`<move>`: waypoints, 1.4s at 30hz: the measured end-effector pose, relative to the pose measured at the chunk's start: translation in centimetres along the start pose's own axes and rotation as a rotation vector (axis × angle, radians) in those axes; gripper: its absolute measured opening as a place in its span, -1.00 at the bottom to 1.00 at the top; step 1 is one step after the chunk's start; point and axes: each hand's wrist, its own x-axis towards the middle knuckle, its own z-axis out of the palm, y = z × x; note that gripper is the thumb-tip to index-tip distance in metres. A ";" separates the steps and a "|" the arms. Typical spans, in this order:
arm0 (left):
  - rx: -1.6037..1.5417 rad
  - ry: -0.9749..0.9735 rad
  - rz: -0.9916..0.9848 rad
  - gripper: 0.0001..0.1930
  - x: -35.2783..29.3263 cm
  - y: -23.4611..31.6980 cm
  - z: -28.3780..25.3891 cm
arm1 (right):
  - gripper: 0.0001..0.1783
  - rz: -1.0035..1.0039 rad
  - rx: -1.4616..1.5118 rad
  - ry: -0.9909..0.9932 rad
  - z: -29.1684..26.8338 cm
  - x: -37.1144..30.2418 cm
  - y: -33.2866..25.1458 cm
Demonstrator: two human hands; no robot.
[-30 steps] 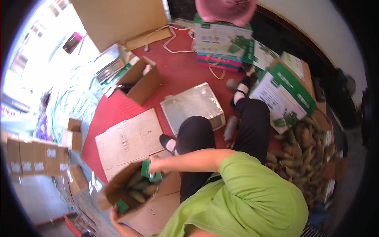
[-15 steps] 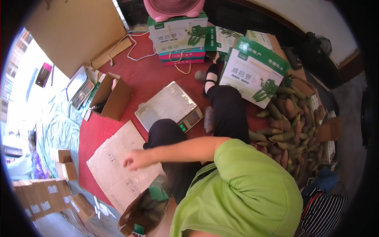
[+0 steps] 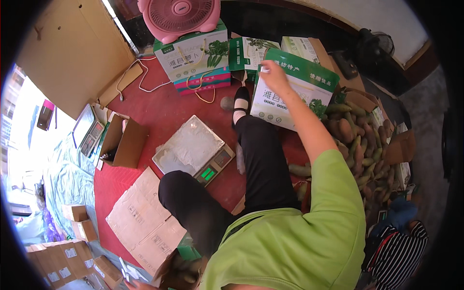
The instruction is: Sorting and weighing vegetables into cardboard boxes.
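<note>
My right arm reaches forward across my right side. My right hand (image 3: pixel 274 77) is at the upper left edge of a green-and-white carton (image 3: pixel 285 104), its fingers curled together. A small pale patch shows at the fingertips, too small to name. At the bottom edge, my left hand (image 3: pixel 138 285) is mostly cut off, close to several white strips (image 3: pixel 129 270); its grip is hidden. Right of that hand is an open bag or carton (image 3: pixel 166 273) with dark roundish produce and a green flap (image 3: pixel 187 250). A digital scale (image 3: pixel 191 147) with a lit green display lies before my knees.
Long green and reddish radishes (image 3: pixel 360 140) are heaped at right. A pink fan (image 3: pixel 180 14) stands on a gift carton (image 3: pixel 193 55). Flattened cardboard (image 3: pixel 137 217) and an open brown box (image 3: pixel 129 142) lie left on the red mat (image 3: pixel 121 176). A person in stripes (image 3: pixel 396 253) is at lower right.
My right hand has swung from above the flattened cardboard on the left to the green-and-white carton at upper right. My left hand now shows by the white strips. The view has shifted slightly.
</note>
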 end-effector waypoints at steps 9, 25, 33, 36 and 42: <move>-0.456 -0.453 0.273 -0.69 2.9 29.7 10.2 | -0.43 0.092 -0.578 0.112 -6.6 4.3 5.4; -0.446 -1.036 0.596 -0.78 -4.1 38.4 21.5 | -0.67 0.166 -0.616 -0.236 -9.8 3.8 8.5; -0.484 -0.912 0.517 -0.81 -3.1 38.3 20.4 | -0.78 -0.063 -0.612 -0.198 -9.9 1.9 1.6; -0.543 -0.867 0.468 -0.82 -2.9 37.6 20.5 | -0.78 -0.318 -0.618 -0.094 -10.6 2.2 -2.8; -0.588 -0.765 0.429 -0.81 -2.0 37.5 20.1 | -0.80 -0.567 -0.396 0.003 -10.3 1.6 -11.9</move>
